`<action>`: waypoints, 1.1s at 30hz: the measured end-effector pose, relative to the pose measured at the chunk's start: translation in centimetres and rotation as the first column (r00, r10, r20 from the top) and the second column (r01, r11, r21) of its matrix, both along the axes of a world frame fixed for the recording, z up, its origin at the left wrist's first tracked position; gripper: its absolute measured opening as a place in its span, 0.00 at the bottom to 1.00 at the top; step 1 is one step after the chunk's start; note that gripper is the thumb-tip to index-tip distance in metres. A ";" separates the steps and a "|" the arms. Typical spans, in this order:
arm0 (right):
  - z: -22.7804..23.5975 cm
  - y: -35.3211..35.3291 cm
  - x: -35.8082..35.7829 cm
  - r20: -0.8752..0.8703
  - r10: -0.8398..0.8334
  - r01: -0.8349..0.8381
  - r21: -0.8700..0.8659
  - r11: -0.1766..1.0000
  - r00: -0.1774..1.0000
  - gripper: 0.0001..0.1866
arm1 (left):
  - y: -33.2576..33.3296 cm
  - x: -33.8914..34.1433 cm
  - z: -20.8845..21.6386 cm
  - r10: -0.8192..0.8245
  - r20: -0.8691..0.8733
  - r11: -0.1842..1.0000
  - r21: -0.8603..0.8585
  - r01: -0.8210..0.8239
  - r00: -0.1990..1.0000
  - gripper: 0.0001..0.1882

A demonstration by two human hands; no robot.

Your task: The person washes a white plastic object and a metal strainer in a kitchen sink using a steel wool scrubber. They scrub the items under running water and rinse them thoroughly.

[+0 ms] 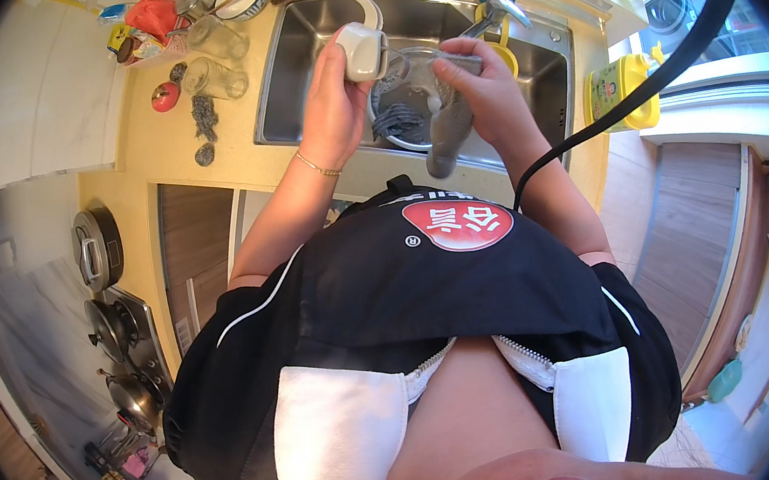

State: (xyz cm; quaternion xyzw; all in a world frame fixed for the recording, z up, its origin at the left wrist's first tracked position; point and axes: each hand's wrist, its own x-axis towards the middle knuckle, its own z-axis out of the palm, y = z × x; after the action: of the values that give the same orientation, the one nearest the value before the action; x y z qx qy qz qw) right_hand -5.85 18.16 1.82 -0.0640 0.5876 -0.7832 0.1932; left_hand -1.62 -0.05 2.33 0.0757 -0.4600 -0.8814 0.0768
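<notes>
My left hand (pixel 337 86) is closed round a white plastic object (pixel 367 52) with a long curved neck, held above the sink (pixel 293 100). I cannot tell its exact kind. In my right hand (pixel 483 80) a grey, wet-looking, sock-shaped piece (pixel 451 130) is gripped at its upper end and hangs down over the sink's front edge. Between the hands, a round basin (pixel 382 109) stands in the sink, partly hidden by the grey piece. Dark striped cloth (pixel 398 121) lies in it.
A metal faucet (pixel 503 12) reaches over the sink from behind. Glass jars (pixel 216 78), a red round item (pixel 165 96) and steel wool (pixel 204 118) lie on the left counter. A yellow container (pixel 617 92) stands right. A black cable (pixel 641 93) passes near my right arm.
</notes>
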 end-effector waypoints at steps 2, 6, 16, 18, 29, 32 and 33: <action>0.3 0.2 -0.6 -0.019 -0.031 0.030 -0.076 0.997 0.999 0.19 | 0.2 0.1 0.5 -0.004 0.057 1.000 0.015 0.003 0.998 0.20; 2.9 -0.4 0.4 -0.272 -0.024 0.048 0.082 0.996 0.962 0.13 | -0.2 0.2 -0.2 -0.129 0.038 0.986 0.109 0.124 0.991 0.20; 3.3 -3.6 2.2 -0.877 0.243 0.291 0.381 0.877 0.415 0.08 | -0.2 1.2 -0.5 -0.149 0.057 0.977 0.161 0.138 0.987 0.17; 3.5 -4.0 2.0 -0.864 0.279 0.263 0.410 0.873 0.419 0.07 | -0.3 1.4 -0.7 -0.082 0.046 0.995 -0.057 0.085 0.996 0.16; 4.0 -6.1 1.5 -0.773 0.302 0.167 0.461 0.871 0.557 0.06 | -1.2 2.6 -4.3 0.070 -0.008 0.912 -0.405 -0.067 0.998 0.20; 2.8 -7.0 2.4 -0.841 0.349 0.206 0.459 0.864 0.413 0.06 | -2.1 3.1 -1.8 0.030 0.270 0.993 -0.122 0.003 0.962 0.23; 2.7 -7.5 2.4 -0.829 0.342 0.174 0.454 0.874 0.443 0.07 | -2.2 3.3 -1.8 0.073 0.251 0.991 -0.131 -0.041 0.965 0.22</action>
State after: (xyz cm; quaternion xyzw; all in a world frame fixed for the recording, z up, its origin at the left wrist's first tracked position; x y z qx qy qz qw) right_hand -3.43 10.68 4.53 -0.4464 0.7684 -0.4486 -0.0953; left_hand 1.66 -2.27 0.55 0.1969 -0.5176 -0.8313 0.0470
